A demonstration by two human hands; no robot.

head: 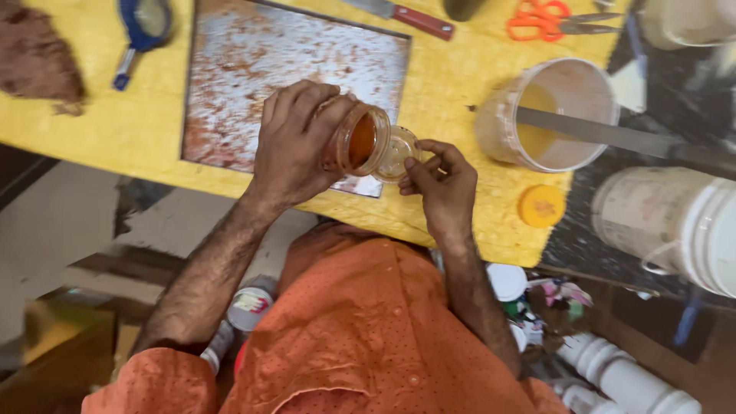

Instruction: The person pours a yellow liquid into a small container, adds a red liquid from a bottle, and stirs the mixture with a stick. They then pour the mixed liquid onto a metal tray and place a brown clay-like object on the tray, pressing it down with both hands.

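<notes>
Gripping a tilted jar (356,142) of orange liquid, the left hand (295,146) holds it over the yellow table (460,69), while the right hand (441,184) pinches its clear lid (396,153) just at the mouth. Under them lies a stained metal sheet (268,61). To the right stand a white bucket (552,115) with a flat blade (613,136) across it and a small orange cap (541,205).

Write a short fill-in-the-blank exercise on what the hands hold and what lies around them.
1. The left hand tips a small ____ jar.
2. The right hand holds a clear ____ at the jar's mouth.
3. The scissors have ____ handles.
4. A metal blade rests across the ____ tub.

Missing: amber; lid; orange; white
</notes>
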